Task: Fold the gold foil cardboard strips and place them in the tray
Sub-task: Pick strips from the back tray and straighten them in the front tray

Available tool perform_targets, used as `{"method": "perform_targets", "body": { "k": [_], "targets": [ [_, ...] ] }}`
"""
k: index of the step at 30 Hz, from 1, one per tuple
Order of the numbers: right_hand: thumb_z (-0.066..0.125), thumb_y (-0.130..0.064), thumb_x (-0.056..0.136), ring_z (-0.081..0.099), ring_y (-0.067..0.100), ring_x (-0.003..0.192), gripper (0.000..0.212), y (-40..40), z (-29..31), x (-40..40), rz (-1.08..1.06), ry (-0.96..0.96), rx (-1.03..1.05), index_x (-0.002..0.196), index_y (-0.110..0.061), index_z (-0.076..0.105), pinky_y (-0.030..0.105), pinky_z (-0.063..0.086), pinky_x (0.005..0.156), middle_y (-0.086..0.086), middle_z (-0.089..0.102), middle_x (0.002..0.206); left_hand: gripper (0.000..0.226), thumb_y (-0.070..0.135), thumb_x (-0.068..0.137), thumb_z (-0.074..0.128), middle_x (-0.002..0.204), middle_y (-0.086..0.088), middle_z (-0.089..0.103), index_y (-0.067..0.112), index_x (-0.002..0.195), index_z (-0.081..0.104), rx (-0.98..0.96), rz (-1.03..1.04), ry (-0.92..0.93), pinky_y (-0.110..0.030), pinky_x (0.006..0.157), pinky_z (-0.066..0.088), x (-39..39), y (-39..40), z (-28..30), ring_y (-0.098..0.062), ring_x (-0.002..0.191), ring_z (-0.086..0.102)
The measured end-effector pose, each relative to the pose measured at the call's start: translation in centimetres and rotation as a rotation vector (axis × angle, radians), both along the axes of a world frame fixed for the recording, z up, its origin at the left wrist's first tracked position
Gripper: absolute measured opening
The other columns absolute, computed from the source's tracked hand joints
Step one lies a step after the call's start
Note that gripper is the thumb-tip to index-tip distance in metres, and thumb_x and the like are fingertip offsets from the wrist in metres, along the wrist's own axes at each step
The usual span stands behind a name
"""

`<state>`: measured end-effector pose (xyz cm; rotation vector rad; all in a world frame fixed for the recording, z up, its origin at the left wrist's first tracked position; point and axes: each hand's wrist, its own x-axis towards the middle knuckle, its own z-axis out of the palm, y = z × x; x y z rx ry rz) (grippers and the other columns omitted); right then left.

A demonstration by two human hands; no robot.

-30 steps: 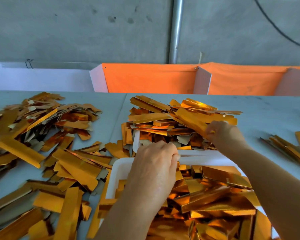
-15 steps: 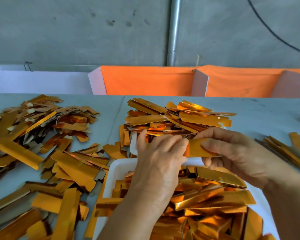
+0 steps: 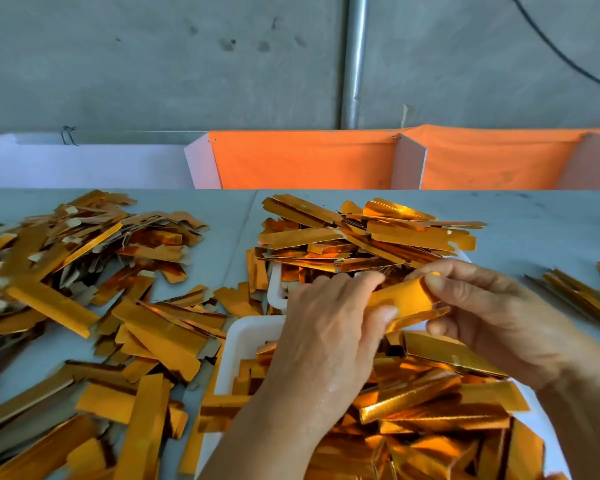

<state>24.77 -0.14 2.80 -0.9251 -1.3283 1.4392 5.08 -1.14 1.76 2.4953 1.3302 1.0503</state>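
Note:
Both hands hold one gold foil strip (image 3: 404, 301) above the near white tray (image 3: 245, 341). My left hand (image 3: 326, 334) grips its left end, fingers curled over it. My right hand (image 3: 492, 317) pinches the right end between thumb and fingertips, where the strip bends. The near tray is heaped with folded gold strips (image 3: 430, 403). Behind it a second white tray (image 3: 274, 289) carries a pile of flat gold strips (image 3: 368, 233).
Loose gold strips (image 3: 84, 271) lie scattered over the grey table on the left and front left. A few more strips (image 3: 582, 296) lie at the right edge. Orange and white dividers (image 3: 309, 161) stand along the table's far side before a concrete wall.
My right hand took a strip from the far pile and brought it to my left hand. Both hands now hold it, and its right end has bent.

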Motion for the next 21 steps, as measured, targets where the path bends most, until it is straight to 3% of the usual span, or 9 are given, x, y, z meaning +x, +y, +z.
{"method": "perform_targets", "body": {
  "k": [2, 4, 9, 13, 16, 21],
  "targets": [
    [0.073, -0.028, 0.067, 0.064, 0.011, 0.057, 0.022, -0.1, 0.1, -0.2, -0.048, 0.015, 0.004, 0.083, -0.013, 0.076, 0.018, 0.053, 0.049, 0.007, 0.067, 0.073, 0.059, 0.065, 0.086, 0.031, 0.117, 0.015, 0.048, 0.033, 0.136, 0.039, 0.009, -0.026, 0.052, -0.026, 0.094, 0.024, 0.0, 0.0, -0.1, -0.003, 0.108, 0.038],
    [0.068, -0.027, 0.067, 0.063, 0.011, 0.054, 0.021, -0.1, 0.1, -0.5, -0.083, 0.008, 0.013, 0.081, -0.013, 0.076, 0.017, 0.052, 0.048, 0.007, 0.066, 0.072, 0.067, 0.07, 0.082, 0.035, 0.12, 0.015, 0.047, 0.033, 0.138, 0.037, 0.044, -0.044, 0.103, -0.028, 0.098, 0.022, 0.1, 0.0, -0.3, -0.004, 0.112, 0.036],
    [0.063, -0.036, 0.074, 0.065, 0.014, 0.066, 0.025, 0.0, 0.0, -0.9, -0.162, 0.062, 0.016, 0.087, -0.016, 0.071, 0.02, 0.055, 0.052, 0.006, 0.066, 0.081, 0.064, 0.059, 0.088, 0.042, 0.109, 0.014, 0.051, 0.03, 0.144, 0.028, 0.063, -0.03, -0.021, -0.017, 0.084, 0.032, -0.1, 0.1, -0.8, -0.003, 0.095, 0.041],
    [0.065, -0.037, 0.076, 0.066, 0.014, 0.073, 0.016, 0.0, 0.0, -0.5, -0.179, 0.111, 0.072, 0.077, -0.022, 0.069, 0.024, 0.057, 0.057, 0.003, 0.065, 0.086, 0.064, 0.057, 0.09, 0.039, 0.119, 0.014, 0.051, 0.031, 0.146, 0.022, 0.057, 0.02, -0.074, -0.019, 0.083, 0.04, -0.2, 0.3, -1.1, -0.004, 0.106, 0.048],
    [0.087, -0.051, 0.056, 0.066, 0.014, 0.079, 0.042, -0.2, 0.2, -0.4, -0.137, 0.018, 0.121, 0.076, -0.019, 0.069, 0.024, 0.057, 0.062, 0.006, 0.063, 0.084, 0.062, 0.054, 0.092, 0.042, 0.121, 0.013, 0.053, 0.029, 0.146, 0.025, 0.053, 0.037, -0.062, -0.015, 0.08, 0.035, -0.1, 0.3, -1.1, -0.004, 0.106, 0.049],
    [0.086, -0.06, 0.047, 0.068, 0.026, 0.092, 0.063, -0.4, 0.1, -1.1, -0.141, -0.138, 0.161, 0.086, -0.013, 0.069, 0.026, 0.057, 0.07, 0.018, 0.067, 0.096, 0.059, 0.05, 0.093, 0.044, 0.126, 0.011, 0.051, 0.028, 0.144, 0.027, 0.075, 0.079, -0.039, -0.013, 0.08, 0.03, 0.0, 0.4, -1.1, -0.005, 0.112, 0.048]
  ]
}}
